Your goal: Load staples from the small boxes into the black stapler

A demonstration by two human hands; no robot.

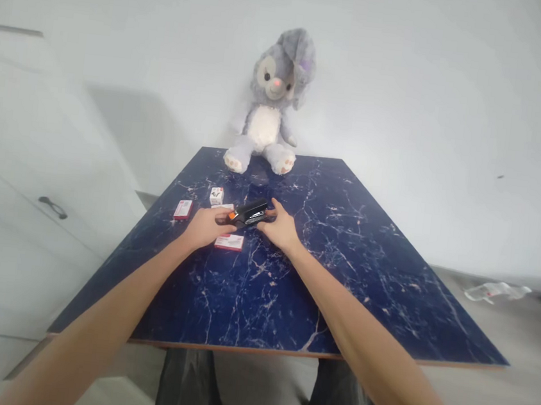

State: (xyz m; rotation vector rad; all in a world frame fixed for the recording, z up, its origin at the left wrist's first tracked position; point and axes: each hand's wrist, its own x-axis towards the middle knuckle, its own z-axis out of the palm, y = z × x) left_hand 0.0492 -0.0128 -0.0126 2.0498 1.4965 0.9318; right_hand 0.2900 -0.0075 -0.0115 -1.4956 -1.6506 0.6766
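Note:
Over the middle left of the table, a black stapler (251,212) with an orange part at its left end is between my two hands. My left hand (206,227) pinches the orange end between thumb and fingers. At the other end, the thumb and fingers of my right hand (280,226) close around the stapler's right tip. Just below the stapler lies a red and white small box (229,242). Another flat box (223,206) is partly hidden behind my left fingers. A white cube-shaped box (216,195) stands behind it, and a red-edged box (183,209) lies farther left.
A grey plush rabbit (265,124) sits at the far edge of the dark blue marbled table (340,274), against the white wall. A clear plastic item (497,291) lies on the floor to the right. A white cabinet with a dark handle (52,207) stands at left.

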